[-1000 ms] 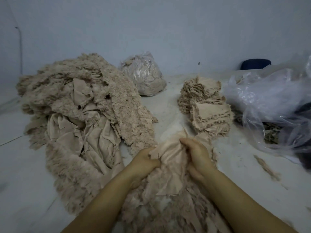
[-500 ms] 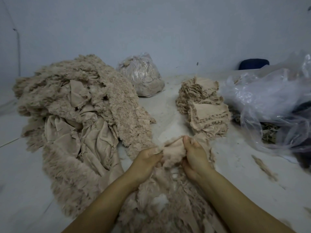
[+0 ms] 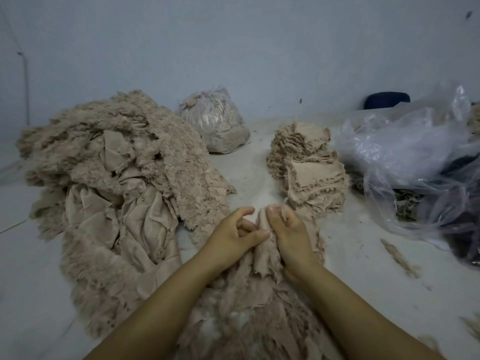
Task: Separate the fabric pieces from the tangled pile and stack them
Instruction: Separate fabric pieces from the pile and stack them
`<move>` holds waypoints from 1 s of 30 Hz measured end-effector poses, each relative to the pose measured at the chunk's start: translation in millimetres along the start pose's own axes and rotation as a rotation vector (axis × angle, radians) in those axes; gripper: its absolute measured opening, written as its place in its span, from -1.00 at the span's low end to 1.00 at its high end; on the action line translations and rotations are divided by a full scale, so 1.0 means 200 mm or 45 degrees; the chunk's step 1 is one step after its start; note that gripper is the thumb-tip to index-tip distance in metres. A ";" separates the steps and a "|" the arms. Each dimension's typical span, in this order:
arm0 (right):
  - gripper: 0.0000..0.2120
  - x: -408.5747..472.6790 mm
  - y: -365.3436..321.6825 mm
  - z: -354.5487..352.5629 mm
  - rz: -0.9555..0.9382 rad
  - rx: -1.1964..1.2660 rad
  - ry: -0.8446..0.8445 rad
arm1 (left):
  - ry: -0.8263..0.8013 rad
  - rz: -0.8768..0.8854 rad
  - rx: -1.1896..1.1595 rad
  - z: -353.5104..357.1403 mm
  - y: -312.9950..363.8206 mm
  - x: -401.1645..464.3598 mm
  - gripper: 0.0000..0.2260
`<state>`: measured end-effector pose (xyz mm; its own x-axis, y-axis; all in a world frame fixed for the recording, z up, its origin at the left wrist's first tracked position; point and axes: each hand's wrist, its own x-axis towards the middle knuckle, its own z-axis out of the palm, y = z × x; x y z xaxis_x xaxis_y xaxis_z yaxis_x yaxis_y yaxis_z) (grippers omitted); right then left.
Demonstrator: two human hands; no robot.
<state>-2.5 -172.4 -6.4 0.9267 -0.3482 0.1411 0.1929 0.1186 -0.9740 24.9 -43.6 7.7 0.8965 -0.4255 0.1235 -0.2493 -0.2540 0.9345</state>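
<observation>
Head view: both hands pinch one beige fabric piece [image 3: 262,224] between them, left hand [image 3: 233,237] fingers curled, right hand [image 3: 289,229] gripping, above near tangled pile [image 3: 249,307]; neat stack [image 3: 309,165] just beyond right hand.

A plain pale blue-grey wall [image 3: 233,48], marked by a few small dark specks, is seen across the back. A thin pipe [image 3: 25,81] is fixed upright near the left corner. The pale, dusty surface [image 3: 363,268] is dimly and evenly lit, with lint scattered over it.
</observation>
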 end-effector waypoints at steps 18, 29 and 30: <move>-0.67 0.04 -0.03 -0.08 -0.187 -0.136 0.044 | 0.025 -0.109 -0.495 0.05 0.09 0.09 -0.70; -0.72 -0.05 -0.06 0.00 0.050 -0.080 -0.259 | 0.392 0.188 -0.043 0.03 0.13 0.13 -0.73; -0.75 -0.05 -0.07 -0.02 0.046 -0.075 -0.258 | 0.452 0.200 -0.018 0.02 0.13 0.14 -0.74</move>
<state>-15.9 -173.4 5.6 0.9798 -0.1496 0.1326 0.1444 0.0707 -0.9870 42.3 -65.7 33.3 0.9195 -0.1302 0.3708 -0.3905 -0.1965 0.8994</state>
